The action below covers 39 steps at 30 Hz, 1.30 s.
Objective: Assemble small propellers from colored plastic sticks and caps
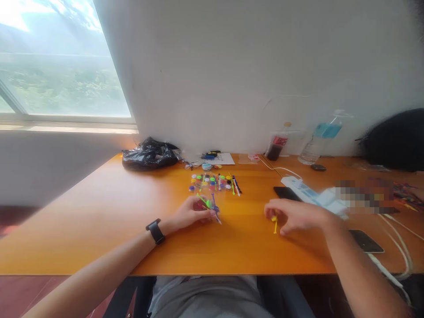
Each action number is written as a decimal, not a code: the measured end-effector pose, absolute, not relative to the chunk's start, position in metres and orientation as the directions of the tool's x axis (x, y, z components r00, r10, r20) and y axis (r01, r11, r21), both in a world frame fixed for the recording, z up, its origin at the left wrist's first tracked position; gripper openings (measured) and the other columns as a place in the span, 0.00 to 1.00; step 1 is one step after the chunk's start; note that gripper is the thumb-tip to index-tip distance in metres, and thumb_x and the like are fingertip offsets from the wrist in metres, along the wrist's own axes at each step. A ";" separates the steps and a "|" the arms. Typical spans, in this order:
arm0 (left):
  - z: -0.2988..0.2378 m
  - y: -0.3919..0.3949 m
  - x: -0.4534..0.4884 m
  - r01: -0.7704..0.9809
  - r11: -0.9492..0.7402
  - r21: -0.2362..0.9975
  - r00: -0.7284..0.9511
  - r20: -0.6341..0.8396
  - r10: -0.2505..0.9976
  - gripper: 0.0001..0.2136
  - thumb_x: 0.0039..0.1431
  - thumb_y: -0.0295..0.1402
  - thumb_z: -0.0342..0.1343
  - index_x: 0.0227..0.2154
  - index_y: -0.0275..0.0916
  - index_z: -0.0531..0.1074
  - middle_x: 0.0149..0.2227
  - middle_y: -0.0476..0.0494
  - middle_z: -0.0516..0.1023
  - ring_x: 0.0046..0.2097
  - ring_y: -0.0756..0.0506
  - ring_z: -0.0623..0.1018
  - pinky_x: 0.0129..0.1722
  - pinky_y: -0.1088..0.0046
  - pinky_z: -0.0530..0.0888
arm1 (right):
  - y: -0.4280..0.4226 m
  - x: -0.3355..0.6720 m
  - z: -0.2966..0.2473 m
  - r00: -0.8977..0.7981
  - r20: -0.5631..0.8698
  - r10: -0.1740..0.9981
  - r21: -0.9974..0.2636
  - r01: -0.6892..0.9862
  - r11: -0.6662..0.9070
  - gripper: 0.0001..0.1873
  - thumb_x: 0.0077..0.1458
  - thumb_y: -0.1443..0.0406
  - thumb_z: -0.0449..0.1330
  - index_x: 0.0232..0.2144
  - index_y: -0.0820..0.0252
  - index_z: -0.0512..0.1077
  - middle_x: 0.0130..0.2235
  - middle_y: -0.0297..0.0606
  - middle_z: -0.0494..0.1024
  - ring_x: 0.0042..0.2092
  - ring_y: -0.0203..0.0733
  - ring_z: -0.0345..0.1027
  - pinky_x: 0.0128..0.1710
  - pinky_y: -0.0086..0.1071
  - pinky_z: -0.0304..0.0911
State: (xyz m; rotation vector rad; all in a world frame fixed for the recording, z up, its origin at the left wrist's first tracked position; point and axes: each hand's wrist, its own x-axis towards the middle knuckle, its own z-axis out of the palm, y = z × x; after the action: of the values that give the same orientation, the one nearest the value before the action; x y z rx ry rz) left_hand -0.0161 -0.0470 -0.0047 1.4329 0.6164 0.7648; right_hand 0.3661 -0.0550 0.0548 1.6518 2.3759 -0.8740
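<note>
My left hand (pixel 194 211) is closed on a small cluster of coloured plastic pieces (pixel 209 204). Green, blue and red parts with thin arms stick out of it past the thumb. To the right, my right hand (pixel 288 214) hovers low over the table with curved fingers, its thumb apart from them. A small yellow plastic piece (pixel 275 225) with a thin stem is at its fingertips; whether they touch it is hard to see. Beyond my left hand lies a set of round coloured pieces (pixel 212 180), with thin coloured sticks (pixel 235 184) at its right end.
A black plastic bag (pixel 149 154) sits at the back left, near white paper (pixel 227 158). Against the wall stand a cola bottle (pixel 277 148) and a clear bottle (pixel 311 148). Phones (pixel 366 241), cables and a blue-white packet (pixel 303 190) lie to the right.
</note>
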 end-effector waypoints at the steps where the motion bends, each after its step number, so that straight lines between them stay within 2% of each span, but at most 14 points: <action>1: -0.004 -0.047 -0.016 -0.091 -0.016 0.996 0.628 0.070 0.775 0.17 0.58 0.44 0.70 0.38 0.33 0.78 0.41 0.35 0.85 0.45 0.37 0.85 0.47 0.63 0.79 | -0.059 0.368 0.046 -0.391 -0.360 0.847 -0.405 0.883 0.236 0.21 0.42 0.65 0.68 0.42 0.58 0.75 0.43 0.41 0.78 0.41 0.47 0.73 0.39 0.34 0.67; 4: -0.005 -0.047 -0.016 -0.087 -0.016 0.996 0.633 0.068 0.771 0.17 0.58 0.44 0.69 0.38 0.33 0.78 0.40 0.35 0.85 0.44 0.37 0.85 0.47 0.63 0.79 | -0.063 0.367 0.032 -0.403 -0.226 0.887 -0.414 0.864 0.287 0.11 0.56 0.59 0.61 0.39 0.58 0.73 0.40 0.42 0.78 0.39 0.47 0.71 0.40 0.36 0.67; 7: -0.005 -0.047 -0.016 -0.088 -0.026 0.996 0.633 0.076 0.770 0.17 0.59 0.44 0.69 0.38 0.33 0.78 0.40 0.35 0.85 0.44 0.38 0.85 0.46 0.64 0.79 | -0.063 0.352 0.041 -0.406 -0.165 0.899 -0.446 0.843 0.300 0.14 0.63 0.54 0.58 0.41 0.58 0.73 0.41 0.45 0.79 0.40 0.49 0.72 0.42 0.39 0.67; 9: -0.005 -0.046 -0.017 -0.083 -0.033 0.996 0.631 0.078 0.772 0.17 0.59 0.44 0.69 0.39 0.33 0.79 0.40 0.34 0.85 0.45 0.38 0.85 0.46 0.64 0.79 | -0.064 0.336 0.058 -0.401 -0.083 0.912 -0.513 0.802 0.306 0.17 0.66 0.51 0.55 0.45 0.57 0.73 0.43 0.46 0.80 0.42 0.51 0.73 0.44 0.41 0.68; 11: -0.005 -0.046 -0.017 -0.082 -0.035 0.996 0.629 0.079 0.773 0.17 0.59 0.45 0.69 0.39 0.33 0.79 0.41 0.34 0.85 0.45 0.38 0.85 0.46 0.64 0.79 | -0.064 0.318 0.078 -0.388 0.041 0.921 -0.607 0.722 0.331 0.21 0.67 0.49 0.55 0.50 0.56 0.72 0.44 0.45 0.80 0.43 0.51 0.74 0.45 0.41 0.70; 13: -0.005 -0.047 -0.017 -0.087 -0.037 0.996 0.628 0.083 0.774 0.18 0.59 0.45 0.69 0.39 0.33 0.79 0.42 0.34 0.85 0.45 0.37 0.85 0.46 0.64 0.79 | -0.062 0.299 0.097 -0.380 0.180 0.907 -0.708 0.590 0.388 0.22 0.68 0.48 0.55 0.53 0.55 0.71 0.42 0.42 0.80 0.39 0.47 0.74 0.44 0.41 0.71; 15: -0.006 -0.047 -0.016 -0.091 -0.041 0.995 0.626 0.089 0.775 0.18 0.59 0.45 0.69 0.40 0.33 0.79 0.42 0.34 0.84 0.45 0.37 0.85 0.46 0.64 0.79 | -0.058 0.278 0.114 -0.407 0.298 0.863 -0.747 0.464 0.477 0.20 0.68 0.47 0.56 0.49 0.55 0.73 0.42 0.41 0.80 0.38 0.45 0.74 0.43 0.40 0.72; 17: -0.006 -0.047 -0.016 -0.095 -0.048 0.994 0.624 0.097 0.775 0.18 0.59 0.45 0.69 0.40 0.33 0.79 0.42 0.34 0.85 0.45 0.38 0.85 0.46 0.64 0.79 | -0.053 0.257 0.128 -0.416 0.397 0.818 -0.764 0.343 0.546 0.19 0.68 0.47 0.56 0.45 0.55 0.73 0.38 0.40 0.80 0.37 0.44 0.75 0.40 0.39 0.73; 22: -0.008 -0.046 -0.016 -0.091 -0.066 0.994 0.625 0.109 0.773 0.19 0.59 0.46 0.68 0.41 0.32 0.79 0.42 0.32 0.85 0.45 0.37 0.85 0.47 0.63 0.79 | -0.040 0.207 0.147 -0.415 0.502 0.759 -0.766 0.193 0.613 0.18 0.70 0.48 0.56 0.47 0.54 0.69 0.31 0.34 0.78 0.33 0.41 0.78 0.35 0.36 0.75; 26: -0.009 -0.045 -0.016 -0.080 -0.067 0.995 0.628 0.102 0.772 0.19 0.60 0.46 0.68 0.42 0.32 0.79 0.42 0.32 0.85 0.45 0.38 0.85 0.45 0.64 0.79 | -0.030 0.179 0.142 -0.465 0.532 0.708 -0.750 0.129 0.649 0.20 0.68 0.46 0.57 0.45 0.56 0.71 0.35 0.35 0.76 0.34 0.39 0.78 0.36 0.35 0.77; 30: -0.011 -0.044 -0.017 -0.064 -0.092 0.994 0.626 0.112 0.772 0.18 0.61 0.45 0.67 0.42 0.33 0.79 0.42 0.33 0.85 0.45 0.39 0.84 0.45 0.66 0.79 | -0.024 0.171 0.126 -0.412 0.586 0.698 -0.744 0.066 0.665 0.21 0.64 0.45 0.61 0.42 0.55 0.71 0.42 0.36 0.74 0.35 0.38 0.78 0.35 0.34 0.79; 32: -0.012 -0.044 -0.017 -0.063 -0.093 0.994 0.626 0.112 0.772 0.18 0.61 0.45 0.67 0.42 0.33 0.79 0.42 0.33 0.85 0.45 0.39 0.84 0.45 0.66 0.79 | -0.024 0.172 0.119 -0.361 0.610 0.705 -0.738 0.063 0.672 0.20 0.64 0.45 0.62 0.41 0.55 0.71 0.43 0.37 0.74 0.37 0.40 0.79 0.37 0.35 0.79; 36: -0.010 -0.045 -0.017 -0.060 -0.087 0.994 0.627 0.106 0.772 0.18 0.61 0.46 0.67 0.42 0.34 0.79 0.42 0.34 0.85 0.45 0.39 0.84 0.45 0.66 0.79 | -0.027 0.178 0.113 -0.281 0.640 0.716 -0.717 0.119 0.687 0.18 0.66 0.47 0.60 0.41 0.53 0.71 0.42 0.38 0.78 0.47 0.45 0.78 0.49 0.40 0.76; 39: -0.007 -0.047 -0.016 -0.063 -0.088 0.994 0.625 0.108 0.773 0.18 0.61 0.46 0.67 0.41 0.34 0.79 0.42 0.34 0.85 0.45 0.39 0.84 0.46 0.65 0.79 | -0.030 0.179 0.110 -0.227 0.698 0.679 -0.647 0.205 0.734 0.14 0.67 0.50 0.61 0.40 0.54 0.74 0.45 0.40 0.80 0.47 0.45 0.76 0.53 0.42 0.72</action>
State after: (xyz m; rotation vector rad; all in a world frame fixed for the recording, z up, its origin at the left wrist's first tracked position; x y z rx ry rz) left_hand -0.0159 -0.0468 -0.0072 1.5087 0.6231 0.7769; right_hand 0.1791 -0.0300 0.1100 1.5098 3.8714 -1.1120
